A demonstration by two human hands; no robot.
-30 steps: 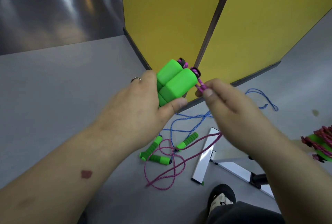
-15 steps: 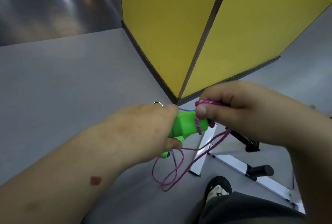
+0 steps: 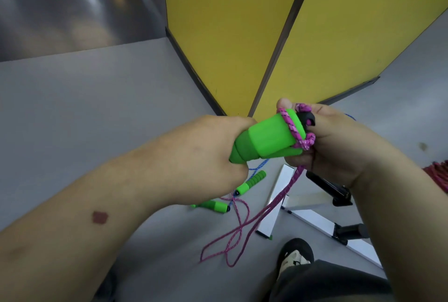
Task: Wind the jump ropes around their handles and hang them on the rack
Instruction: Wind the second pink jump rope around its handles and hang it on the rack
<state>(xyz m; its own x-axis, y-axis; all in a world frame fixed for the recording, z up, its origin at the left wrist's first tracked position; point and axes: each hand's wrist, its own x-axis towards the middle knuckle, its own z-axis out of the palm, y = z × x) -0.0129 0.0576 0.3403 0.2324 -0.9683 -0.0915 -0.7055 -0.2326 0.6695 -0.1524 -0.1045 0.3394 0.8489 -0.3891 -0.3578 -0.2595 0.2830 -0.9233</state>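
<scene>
1. The left hand (image 3: pixel 208 153) grips the green handles (image 3: pixel 266 140), held above the floor (image 3: pixel 97 112).
2. The right hand (image 3: pixel 339 146) pinches the pink rope (image 3: pixel 294 129), looped around the handles' top end.

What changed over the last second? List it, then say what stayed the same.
The right hand carried the pink rope from beside the handle tops around the green handles, laying a first turn near their top end. The left hand kept gripping the handles. The other green handles and blue rope stayed on the floor.
</scene>
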